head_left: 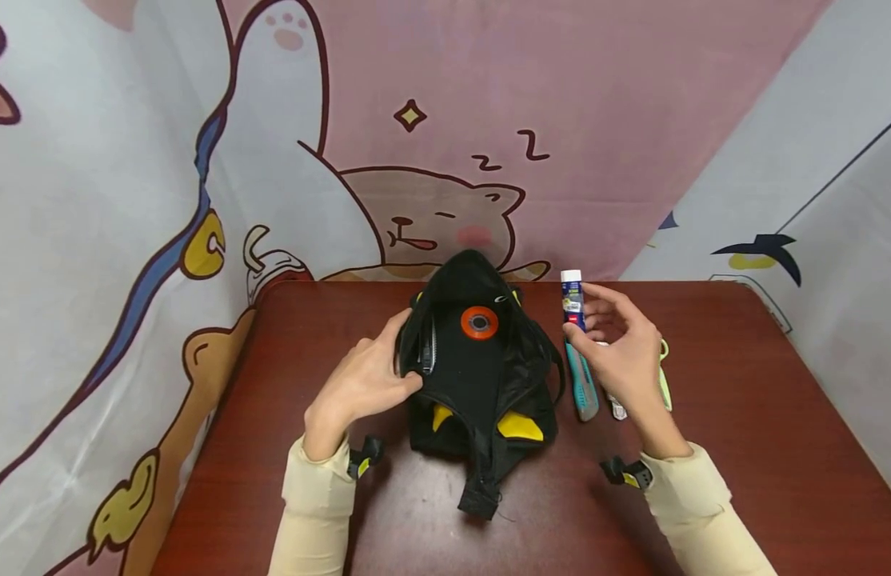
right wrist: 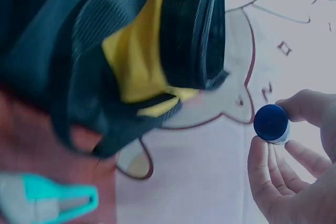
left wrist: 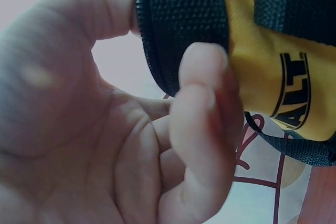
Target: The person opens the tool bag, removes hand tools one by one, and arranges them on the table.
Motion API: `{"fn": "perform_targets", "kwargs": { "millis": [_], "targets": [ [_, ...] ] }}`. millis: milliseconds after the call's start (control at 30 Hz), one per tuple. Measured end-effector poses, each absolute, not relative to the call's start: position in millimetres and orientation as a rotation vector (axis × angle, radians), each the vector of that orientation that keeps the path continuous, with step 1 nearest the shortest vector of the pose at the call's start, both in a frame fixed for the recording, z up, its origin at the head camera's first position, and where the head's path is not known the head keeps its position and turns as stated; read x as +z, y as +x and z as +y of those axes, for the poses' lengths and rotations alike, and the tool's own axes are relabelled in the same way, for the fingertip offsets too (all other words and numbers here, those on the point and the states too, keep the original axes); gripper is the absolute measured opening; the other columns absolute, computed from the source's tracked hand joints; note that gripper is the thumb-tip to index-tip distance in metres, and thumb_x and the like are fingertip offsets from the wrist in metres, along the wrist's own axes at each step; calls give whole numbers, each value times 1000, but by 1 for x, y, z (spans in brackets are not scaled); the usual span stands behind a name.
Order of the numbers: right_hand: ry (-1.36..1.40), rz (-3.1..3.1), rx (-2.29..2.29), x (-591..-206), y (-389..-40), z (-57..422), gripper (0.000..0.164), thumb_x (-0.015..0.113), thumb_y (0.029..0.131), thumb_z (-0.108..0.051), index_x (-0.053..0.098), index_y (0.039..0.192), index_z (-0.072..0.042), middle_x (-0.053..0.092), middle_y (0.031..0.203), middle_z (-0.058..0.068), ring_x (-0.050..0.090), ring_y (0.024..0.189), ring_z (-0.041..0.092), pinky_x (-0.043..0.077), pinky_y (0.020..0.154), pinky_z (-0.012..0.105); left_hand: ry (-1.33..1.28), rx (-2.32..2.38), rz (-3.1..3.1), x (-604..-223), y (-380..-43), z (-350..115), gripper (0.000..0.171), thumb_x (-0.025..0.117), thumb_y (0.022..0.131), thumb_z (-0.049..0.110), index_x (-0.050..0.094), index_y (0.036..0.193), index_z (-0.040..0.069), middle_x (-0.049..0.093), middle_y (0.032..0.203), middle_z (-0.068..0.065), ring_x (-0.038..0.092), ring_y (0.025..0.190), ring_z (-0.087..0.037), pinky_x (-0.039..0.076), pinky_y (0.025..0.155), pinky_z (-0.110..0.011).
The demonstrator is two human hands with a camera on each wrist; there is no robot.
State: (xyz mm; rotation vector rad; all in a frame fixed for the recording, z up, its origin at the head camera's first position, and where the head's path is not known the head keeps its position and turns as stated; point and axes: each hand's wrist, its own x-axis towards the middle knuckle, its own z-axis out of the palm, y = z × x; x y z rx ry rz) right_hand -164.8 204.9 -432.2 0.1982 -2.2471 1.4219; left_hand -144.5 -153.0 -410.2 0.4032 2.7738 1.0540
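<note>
Left hand (head_left: 364,378) curled, gripping; right hand (head_left: 627,346) raised, pinching.

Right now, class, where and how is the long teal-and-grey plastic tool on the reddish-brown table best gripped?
Probably across the middle of the long teal-and-grey plastic tool, from above, pinching its long sides: it lies flat and narrow. The black-and-yellow fabric bag sits close on its left and a white item close on its right, so a sideways approach looks cramped.

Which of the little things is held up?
The blue tube with the white end, pinched in the right hand; the teal tool, white item and green item lie on the table.
</note>
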Motion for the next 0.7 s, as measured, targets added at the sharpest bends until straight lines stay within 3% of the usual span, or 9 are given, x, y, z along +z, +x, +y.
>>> {"fn": "perform_targets", "kwargs": {
  "millis": [400,700],
  "targets": [
    [-33,-2337,1271,-466,-152,260,62,90,85,4,74,144,-11,71,101,-5,66,89,1,53,75,7,400,1058,2770,-410,-144,-154,93,74,89,18,34,173,19,59,69,2,57,63,-17,47,67,-39],
    [-178,-2340,1190,-479,-144,298,63,91,85,3,74,144,-10,67,98,-14,64,81,-5,49,73,4,392,1056,2769,-411,-144,-154,94,74,89,18,33,173,20,59,69,3,57,63,-17,47,67,-39]
  ]
}}
